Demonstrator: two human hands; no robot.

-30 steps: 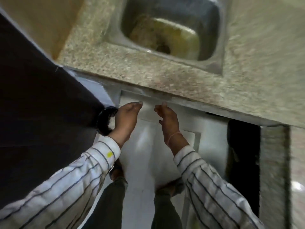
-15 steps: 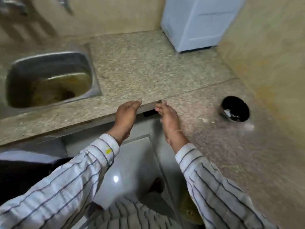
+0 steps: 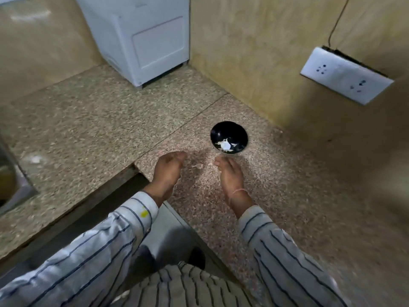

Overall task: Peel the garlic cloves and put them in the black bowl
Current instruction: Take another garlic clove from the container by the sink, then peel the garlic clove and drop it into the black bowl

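- Both grips released, empty: left hand [image 3: 169, 171] and right hand [image 3: 230, 177] low over tabletop [image 3: 287, 196].
- Pale scraps [image 3: 198, 166], likely garlic, between them; black bowl [image 3: 228, 129] just beyond the right hand.
- Risk: tiny pieces slip the pinch, or fingers knock the bowl.

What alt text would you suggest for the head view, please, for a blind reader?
A person's left hand and right hand, both open, hover over a speckled counter just before a black bowl holding white pieces. A white appliance stands in the corner, a wall socket at right.
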